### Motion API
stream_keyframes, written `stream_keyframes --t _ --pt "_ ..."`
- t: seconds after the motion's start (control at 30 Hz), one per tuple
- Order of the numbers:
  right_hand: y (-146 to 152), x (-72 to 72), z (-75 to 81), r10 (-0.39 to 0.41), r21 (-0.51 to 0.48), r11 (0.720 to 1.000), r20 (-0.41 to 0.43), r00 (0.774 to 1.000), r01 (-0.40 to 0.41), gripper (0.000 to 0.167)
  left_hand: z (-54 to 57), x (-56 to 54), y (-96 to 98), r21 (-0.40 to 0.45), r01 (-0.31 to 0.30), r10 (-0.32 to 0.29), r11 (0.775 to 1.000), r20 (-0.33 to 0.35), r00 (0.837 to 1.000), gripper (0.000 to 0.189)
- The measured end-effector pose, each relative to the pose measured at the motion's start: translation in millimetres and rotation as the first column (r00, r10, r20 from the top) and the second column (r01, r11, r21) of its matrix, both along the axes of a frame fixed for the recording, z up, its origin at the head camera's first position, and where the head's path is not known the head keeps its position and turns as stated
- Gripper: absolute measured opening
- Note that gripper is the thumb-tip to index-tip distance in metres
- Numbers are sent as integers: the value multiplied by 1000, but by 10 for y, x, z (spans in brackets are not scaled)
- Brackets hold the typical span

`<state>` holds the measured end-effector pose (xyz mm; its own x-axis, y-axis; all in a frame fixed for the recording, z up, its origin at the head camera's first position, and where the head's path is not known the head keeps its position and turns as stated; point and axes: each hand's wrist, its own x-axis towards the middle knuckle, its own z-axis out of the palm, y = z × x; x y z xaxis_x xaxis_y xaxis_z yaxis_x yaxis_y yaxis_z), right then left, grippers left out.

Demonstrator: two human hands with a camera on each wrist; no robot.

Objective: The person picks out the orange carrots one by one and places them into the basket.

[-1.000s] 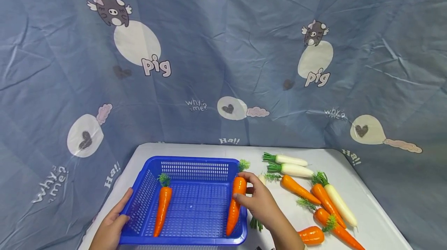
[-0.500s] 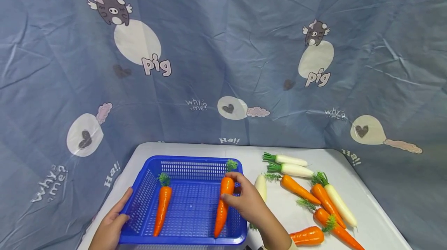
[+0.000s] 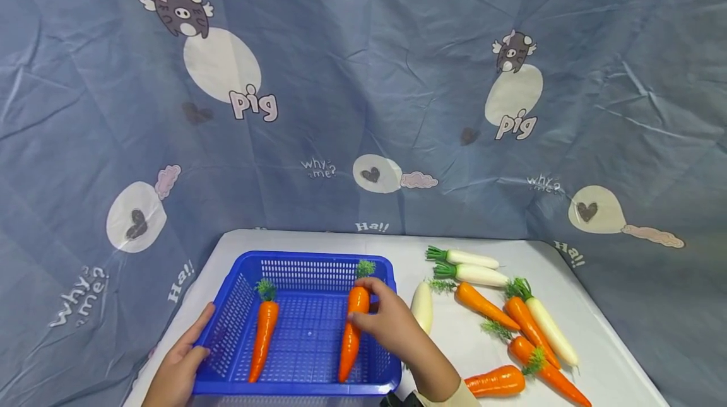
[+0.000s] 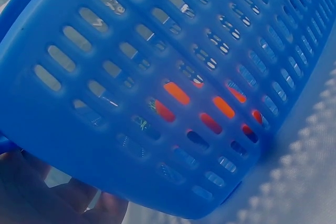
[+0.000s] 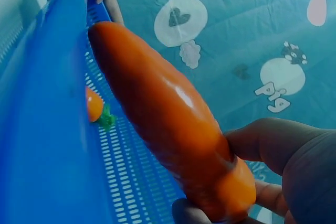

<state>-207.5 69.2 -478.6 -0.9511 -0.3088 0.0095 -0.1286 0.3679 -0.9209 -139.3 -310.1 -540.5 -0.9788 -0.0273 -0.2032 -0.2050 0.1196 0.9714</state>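
"Orange, glossy and tapering, the leafy-topped carrot: what is gripping it?"

"The right hand is pinching it near its thick end, thumb on one side, fingers on the other, spreading only as wide as the carrot."

"Where is it?"

"It is occupying the right half of the blue slotted plastic basket. Whether it is touching the floor, I can't tell."

"Any room around it?"

"A wide bare stretch is opening to its left. A narrower strip is separating it from the right wall, and its tip is nearing the front rim."

"Which way is it pointing?"

"Its green tuft is facing the far wall. The long axis is running front to back, tip slanting slightly left. A second slim orange carrot is lying nearly parallel by the left wall."

"And beyond?"

"The left hand is gripping the basket's left edge. Orange carrots and long white radishes are lying rightward on the white table."
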Motion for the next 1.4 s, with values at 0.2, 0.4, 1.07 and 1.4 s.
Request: stream_keyframes --t 0.2,0.4,1.07,1.4 --pt "-94 -57 32 23 -27 999 7 1000 -23 57 -10 -2 10 -8 -4 4 1000 -11 1000 79" --pt "-220 -107 40 44 -60 997 17 999 -43 55 -43 8 -20 -44 9 -12 999 -64 998 76" --pt "-565 -238 174 89 -32 996 17 996 -89 57 -21 25 15 58 -7 8 998 -18 1000 78" --pt "-683 -275 212 79 -37 996 34 996 -78 59 11 16 17 42 -3 4 999 -13 1000 78"
